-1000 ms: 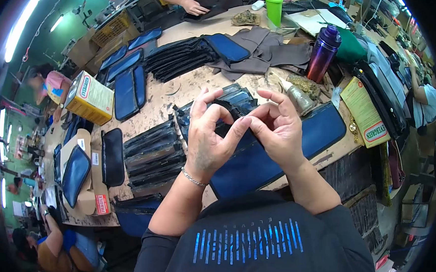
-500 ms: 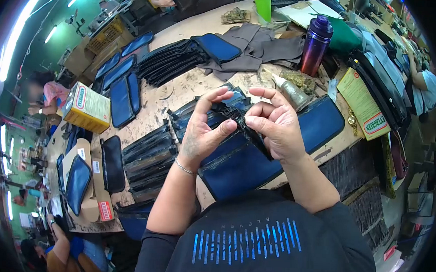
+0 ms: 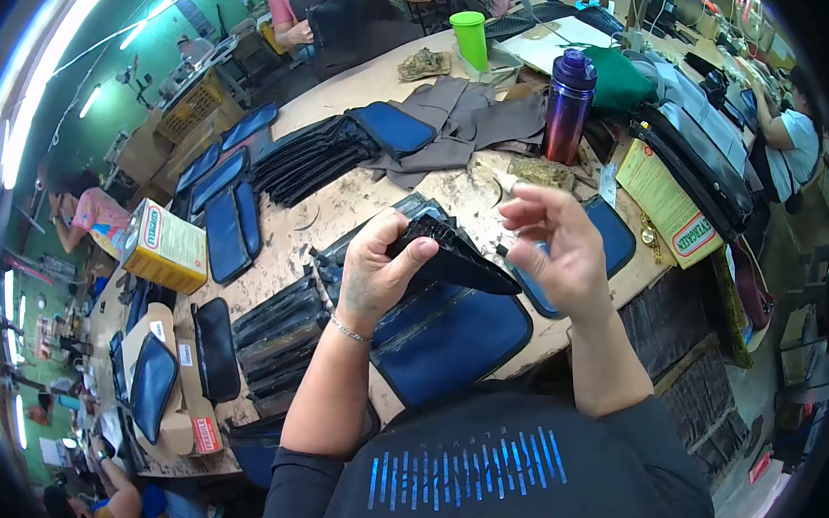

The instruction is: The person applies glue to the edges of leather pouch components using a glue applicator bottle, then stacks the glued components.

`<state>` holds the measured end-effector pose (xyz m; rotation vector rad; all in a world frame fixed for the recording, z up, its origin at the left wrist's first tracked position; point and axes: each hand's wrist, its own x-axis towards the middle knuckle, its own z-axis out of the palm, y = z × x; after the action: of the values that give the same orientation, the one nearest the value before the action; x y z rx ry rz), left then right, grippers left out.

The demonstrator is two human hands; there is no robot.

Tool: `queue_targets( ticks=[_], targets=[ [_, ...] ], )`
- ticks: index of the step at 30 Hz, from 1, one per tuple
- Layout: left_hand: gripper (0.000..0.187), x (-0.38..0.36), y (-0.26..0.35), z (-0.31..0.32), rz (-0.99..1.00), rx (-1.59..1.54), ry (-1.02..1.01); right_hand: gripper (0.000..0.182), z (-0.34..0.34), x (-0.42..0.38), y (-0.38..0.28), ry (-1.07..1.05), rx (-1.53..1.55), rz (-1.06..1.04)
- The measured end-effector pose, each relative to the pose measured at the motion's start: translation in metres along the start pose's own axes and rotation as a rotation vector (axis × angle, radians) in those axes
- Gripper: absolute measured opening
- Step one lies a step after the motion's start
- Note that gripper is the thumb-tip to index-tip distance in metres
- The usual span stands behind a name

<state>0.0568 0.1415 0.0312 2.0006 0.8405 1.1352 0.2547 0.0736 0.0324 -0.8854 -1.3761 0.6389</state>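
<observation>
A folded black piece (image 3: 457, 261) with a rough, glossy edge is pinched between the thumb and fingers of my left hand (image 3: 378, 268). To its right my right hand (image 3: 565, 253) is raised, slightly blurred, with its fingers apart and nothing in them. Beneath the held piece lies a dark blue panel with black edging (image 3: 457, 346). Another blue panel (image 3: 611, 234) is partly hidden behind my right hand. Black strips (image 3: 284, 332) lie side by side left of my left wrist.
Behind my hands are stacked black pieces (image 3: 312, 160), grey cloth scraps (image 3: 459, 121), a purple bottle (image 3: 570, 108) and a green cup (image 3: 469, 41). Yellow tins (image 3: 167, 246) (image 3: 671, 202) stand left and right. A co-worker (image 3: 352, 12) holds black material across the table.
My right hand has let go of the black piece and moved right, its fingers spreading. My left hand still holds the piece, now more visible. The view has shifted slightly.
</observation>
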Motion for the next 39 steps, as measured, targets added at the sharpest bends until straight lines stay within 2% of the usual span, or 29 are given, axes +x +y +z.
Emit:
queue_targets(
  ticks=[1,2,4,5,6,7,9,11,12,13,14,15,16,18,19,20,22,23,24,25,26,27,29,30,32,33,34,36,39],
  targets=[
    [0.027,-0.001,0.0,0.0,-0.026,0.021,0.012,0.051,-0.004,-0.004,-0.007,-0.052,-0.249,-0.089],
    [0.027,-0.002,0.001,0.001,-0.025,0.013,0.011,0.051,-0.002,-0.007,-0.009,-0.053,-0.257,-0.087],
    [0.027,-0.002,0.006,0.004,0.0,0.03,0.069,0.052,0.0,-0.012,-0.014,-0.138,-0.444,-0.246],
    [0.027,-0.001,0.01,0.005,0.057,0.0,0.062,0.054,0.005,-0.018,-0.006,-0.12,-0.265,-0.111],
    [0.023,0.0,0.014,0.005,0.082,-0.006,0.027,0.044,0.003,-0.021,-0.008,-0.18,-0.237,0.076],
    [0.027,0.001,0.021,0.006,0.139,0.035,-0.032,0.038,0.0,-0.025,0.0,-0.193,-0.171,0.064],
    [0.044,0.005,0.047,0.011,0.269,0.177,-0.143,0.028,-0.019,-0.034,0.004,-0.133,-0.109,0.032],
    [0.075,0.005,0.057,0.019,0.445,0.372,-0.166,0.023,-0.045,-0.043,-0.007,0.005,-0.073,0.095],
    [0.078,0.002,0.066,0.018,0.452,0.456,-0.169,0.023,-0.066,-0.052,-0.003,0.09,-0.139,0.054],
    [0.078,-0.001,0.063,0.015,0.404,0.442,-0.169,0.026,-0.084,-0.063,0.003,0.291,-0.173,0.063],
    [0.079,-0.004,0.06,0.012,0.354,0.435,-0.164,0.027,-0.107,-0.073,0.007,0.43,-0.118,0.197],
    [0.061,-0.008,0.057,0.011,0.301,0.387,-0.084,0.028,-0.127,-0.081,0.007,0.505,0.057,0.218],
    [0.061,-0.014,0.049,0.007,0.295,0.39,-0.078,0.028,-0.144,-0.089,0.009,0.577,0.237,0.243],
    [0.039,-0.032,0.027,-0.005,-0.214,-0.07,-0.026,0.029,-0.179,-0.105,0.026,0.595,0.329,0.32],
    [0.039,-0.038,0.023,-0.007,-0.223,-0.067,-0.015,0.029,-0.186,-0.106,0.033,0.602,0.324,0.379],
    [0.028,-0.043,0.02,-0.009,-0.246,-0.068,0.0,0.029,-0.19,-0.105,0.044,0.59,0.327,0.384],
    [0.025,-0.055,0.01,-0.017,-0.283,-0.066,0.028,0.036,-0.196,-0.107,0.08,0.601,-0.04,0.479],
    [0.038,-0.061,0.002,-0.026,-0.3,-0.144,-0.061,0.049,-0.215,-0.117,0.106,0.426,-0.853,0.539],
    [0.053,-0.068,-0.004,-0.034,-0.317,-0.22,-0.149,0.055,-0.19,-0.106,0.088,0.423,-1.482,0.496],
    [0.077,-0.075,-0.005,-0.039,-0.402,-0.141,-0.19,0.055,-0.179,-0.098,0.082,0.427,-1.517,0.41],
    [0.08,-0.084,-0.012,-0.045,-0.369,-0.171,-0.212,0.054,-0.17,-0.091,0.079,0.427,-1.549,0.324],
    [0.077,-0.088,-0.007,-0.047,-0.318,-0.023,-0.166,0.048,-0.157,-0.081,0.078,0.396,-1.435,0.155],
    [0.068,-0.099,-0.005,-0.056,-0.304,0.203,-0.18,0.026,-0.114,-0.06,0.068,0.158,-1.051,0.151],
    [0.056,-0.104,-0.004,-0.058,-0.318,0.268,-0.173,0.022,-0.096,-0.056,0.075,-0.035,-1.094,0.054],
    [0.05,-0.113,-0.003,-0.052,-0.366,0.245,-0.105,0.022,-0.055,-0.056,0.095,-0.266,-1.138,0.051],
    [0.05,-0.114,0.001,-0.049,-0.37,0.277,-0.122,0.025,-0.04,-0.056,0.104,-0.297,-1.146,0.036],
    [0.05,-0.114,0.005,-0.046,-0.373,0.31,-0.137,0.029,-0.029,-0.052,0.109,-0.348,-1.176,0.176],
    [0.047,-0.114,0.009,-0.042,-0.385,0.318,-0.176,0.031,-0.016,-0.043,0.114,-0.381,-1.22,0.293],
    [0.044,-0.111,0.008,-0.034,-0.366,0.323,-0.218,0.025,-0.016,-0.04,0.121,-0.388,-1.186,0.31]
  ],
)
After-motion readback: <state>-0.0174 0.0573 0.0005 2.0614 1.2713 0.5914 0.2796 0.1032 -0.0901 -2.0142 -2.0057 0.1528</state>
